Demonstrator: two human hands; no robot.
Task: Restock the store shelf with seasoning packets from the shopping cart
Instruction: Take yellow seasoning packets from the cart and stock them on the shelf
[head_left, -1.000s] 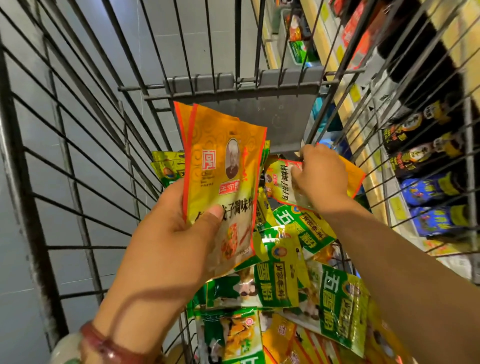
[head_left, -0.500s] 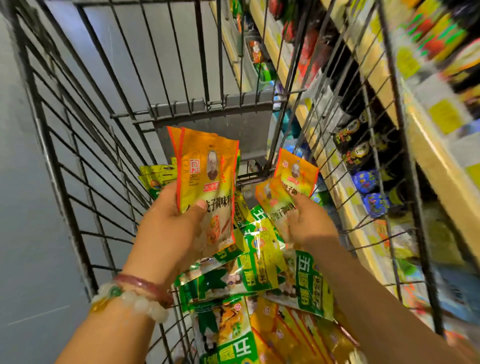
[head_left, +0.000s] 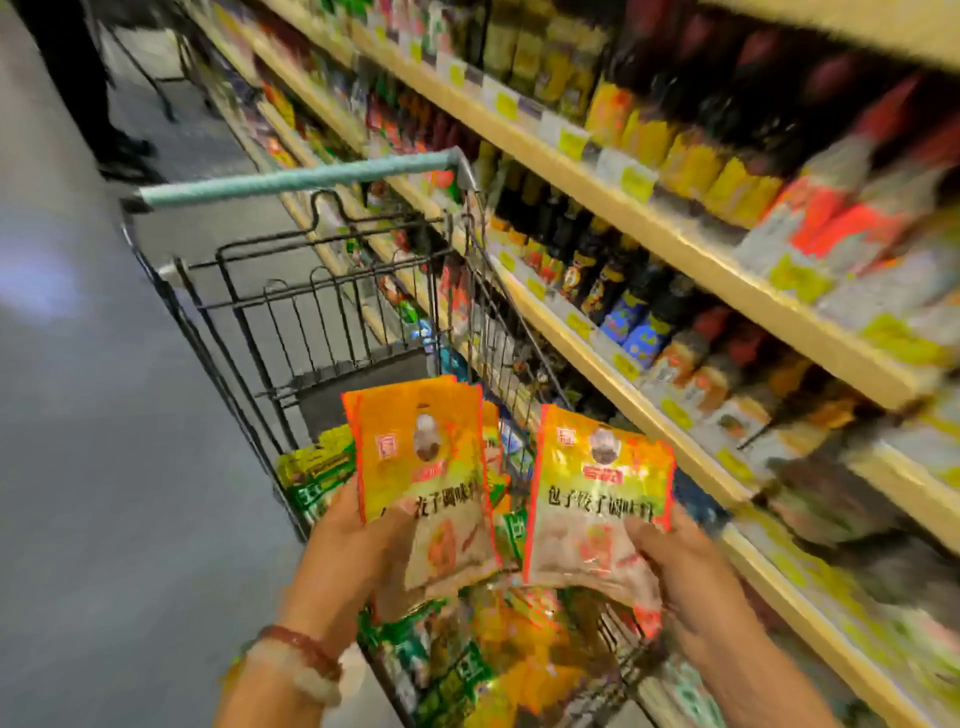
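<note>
Seasoning packets, orange-yellow, two lots held up over the cart. My left hand (head_left: 358, 551) grips a small stack of orange packets (head_left: 423, 483) by the lower edge, thumb across the front; I see at least two in the stack, the rear ones only as edges. My right hand (head_left: 691, 577) pinches a single orange packet (head_left: 597, 499) at its lower right corner, thumb on the face. The two lots sit side by side, upright, close but apart. Bead bracelets (head_left: 304, 660) on my left wrist. Below the hands, the shopping cart (head_left: 249, 364) holds a loose heap of green and yellow packets (head_left: 311, 473); its teal handle (head_left: 296, 182) lies at the far end. To the right, the store shelf (head_left: 649, 228) runs alongside the cart, loaded with dark bottles (head_left: 608, 275), blurred by motion. Grey floor (head_left: 78, 415) to the left.
</note>
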